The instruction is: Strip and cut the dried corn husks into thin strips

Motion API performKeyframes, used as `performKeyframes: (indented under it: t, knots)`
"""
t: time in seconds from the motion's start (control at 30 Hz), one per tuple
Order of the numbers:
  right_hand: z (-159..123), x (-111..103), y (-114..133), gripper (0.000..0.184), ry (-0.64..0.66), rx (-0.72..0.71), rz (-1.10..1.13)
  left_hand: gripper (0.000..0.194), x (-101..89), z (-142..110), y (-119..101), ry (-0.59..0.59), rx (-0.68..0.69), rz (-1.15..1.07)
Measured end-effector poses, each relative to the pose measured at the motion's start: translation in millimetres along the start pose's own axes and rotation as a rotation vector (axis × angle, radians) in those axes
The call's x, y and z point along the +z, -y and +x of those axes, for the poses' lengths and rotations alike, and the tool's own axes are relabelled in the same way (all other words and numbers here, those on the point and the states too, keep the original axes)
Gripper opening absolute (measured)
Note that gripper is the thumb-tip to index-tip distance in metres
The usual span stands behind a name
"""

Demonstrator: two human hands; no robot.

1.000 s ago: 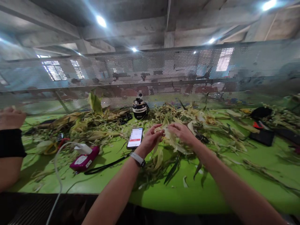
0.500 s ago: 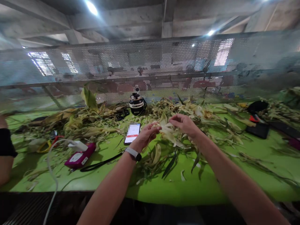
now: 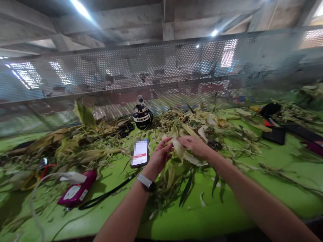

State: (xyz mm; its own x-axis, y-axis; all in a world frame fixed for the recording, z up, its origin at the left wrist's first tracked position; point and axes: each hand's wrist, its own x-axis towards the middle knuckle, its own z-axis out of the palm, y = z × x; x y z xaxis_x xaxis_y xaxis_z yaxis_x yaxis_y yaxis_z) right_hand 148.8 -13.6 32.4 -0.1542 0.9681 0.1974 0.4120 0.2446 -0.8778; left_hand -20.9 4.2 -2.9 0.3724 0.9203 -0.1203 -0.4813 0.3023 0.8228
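Observation:
A pale corn husk (image 3: pixel 178 149) is spread between my two hands above the green table, its pointed end hanging down. My left hand (image 3: pixel 160 157), with a grey watch band (image 3: pixel 145 182) on the wrist, is closed at the husk's left side, its fingertips pinched together. From the right, my right hand (image 3: pixel 193 145) grips the husk's upper part, and its fingertips are partly hidden. Below them lie loose husk strips (image 3: pixel 171 174) and a dark green leaf (image 3: pixel 186 188). A phone (image 3: pixel 140 154) with its screen lit is just left of my left hand.
Dried husks (image 3: pixel 106 156) are heaped along the table (image 3: pixel 222 218). A black bottle (image 3: pixel 142 117) stands at the back before a perforated metal screen (image 3: pixel 121 80). At left are a magenta power bank (image 3: pixel 77 193) with a white cable, and yellow-red scissors (image 3: pixel 32 179). A black device (image 3: pixel 274 135) lies right.
My right hand has come down and closer to my left hand, onto the husk. The camera view has turned slightly right and tilted, and the person's arm at the far left is out of view.

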Motion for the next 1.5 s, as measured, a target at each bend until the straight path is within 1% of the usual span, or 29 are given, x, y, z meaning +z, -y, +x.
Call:
performKeyframes:
  t: [0.07, 0.13, 0.23, 0.27, 0.33, 0.4, 0.43, 0.47, 0.5, 0.57, 0.6, 0.63, 0.67, 0.73, 0.77, 0.8, 0.87, 0.97, 1.03, 1.2, 1.27, 1.33, 1.43, 1.5]
  knots:
    - [-2.1, -0.9, 2.3, 0.033, 0.085, 0.003, 0.051, 0.052, -0.1, -0.8, -0.7, 0.000, 0.004, 0.033]
    - [-2.9, -4.5, 4.5, 0.027, 0.123, 0.077, 0.188, 0.056, 1.7, -2.9, -1.2, 0.017, 0.007, 0.088]
    - [-2.0, -13.1, 6.6, 0.021, 0.120, 0.243, 0.432, 0.050, 6.9, -6.9, 0.3, 0.056, -0.006, 0.173]
    - [-1.5, -15.6, 7.0, 0.019, 0.109, 0.275, 0.528, 0.048, 8.6, -8.3, 1.3, 0.074, -0.018, 0.187]
    - [-0.4, -18.0, 7.6, 0.012, 0.097, 0.273, 0.719, 0.049, 11.7, -10.8, 3.4, 0.105, -0.060, 0.181]
    - [1.0, -16.6, 7.8, 0.021, 0.100, 0.212, 0.849, 0.055, 13.9, -12.9, 4.9, 0.101, -0.114, 0.140]
    - [1.8, -14.8, 7.5, 0.026, 0.092, 0.183, 0.873, 0.057, 14.7, -13.6, 5.1, 0.083, -0.134, 0.114]
    - [2.6, -12.7, 6.9, 0.030, 0.049, 0.165, 0.867, 0.059, 15.2, -14.0, 5.0, 0.063, -0.150, 0.090]
    - [3.3, -10.6, 6.0, 0.030, -0.035, 0.160, 0.824, 0.059, 15.6, -14.0, 4.7, 0.046, -0.157, 0.067]
    - [3.6, -7.2, 4.2, 0.023, -0.261, 0.148, 0.640, 0.056, 16.0, -12.9, 3.3, 0.022, -0.148, 0.027]
    - [3.1, -6.0, 3.8, 0.021, -0.340, 0.136, 0.514, 0.055, 15.9, -11.9, 2.4, 0.015, -0.134, 0.014]
    - [2.0, -4.9, 3.8, 0.024, -0.352, 0.122, 0.396, 0.053, 15.8, -10.7, 1.3, 0.008, -0.114, 0.004]
    - [0.4, -3.9, 4.3, 0.031, -0.293, 0.116, 0.301, 0.050, 15.5, -9.4, 0.3, -0.005, -0.090, -0.005]
    - [-3.5, -0.9, 6.2, 0.044, -0.074, 0.125, 0.181, 0.042, 15.0, -7.3, -1.5, -0.026, -0.045, -0.009]
    - [-5.5, 1.2, 7.1, 0.046, 0.006, 0.122, 0.138, 0.037, 14.7, -6.5, -2.1, -0.033, -0.025, -0.008]
    - [-7.2, 3.7, 7.7, 0.043, 0.069, 0.109, 0.122, 0.032, 14.3, -6.0, -2.3, -0.040, -0.003, -0.003]
    - [-9.4, 9.2, 7.3, 0.036, 0.121, 0.084, 0.118, 0.027, 13.1, -5.2, -1.9, -0.048, 0.045, 0.035]
    - [-9.9, 15.7, 3.1, 0.029, 0.170, 0.011, 0.111, 0.030, 10.0, -4.1, -0.7, -0.050, 0.071, 0.142]
    - [-9.5, 17.9, -0.7, 0.027, 0.186, -0.052, 0.059, 0.031, 7.2, -2.5, -0.6, -0.040, 0.072, 0.193]
    - [-8.1, 18.2, -6.5, 0.025, 0.183, -0.100, -0.068, 0.033, 1.0, 4.1, -1.8, -0.098, 0.242, 0.243]
    - [-7.8, 17.8, -7.0, 0.024, 0.179, -0.141, -0.116, 0.032, 0.2, 5.9, -0.4, -0.116, 0.269, 0.234]
    - [-7.9, 17.3, -6.7, 0.022, 0.174, -0.190, -0.197, 0.033, 0.3, 6.3, 2.0, -0.110, 0.254, 0.185]
    - [-8.5, 15.1, -4.8, 0.019, 0.167, -0.237, -0.356, 0.040, 1.4, 4.8, 5.5, -0.036, 0.159, 0.103]
    - [-8.5, 12.7, -3.1, 0.018, 0.173, -0.263, -0.428, 0.044, 1.9, 3.9, 6.4, -0.001, 0.113, 0.110]
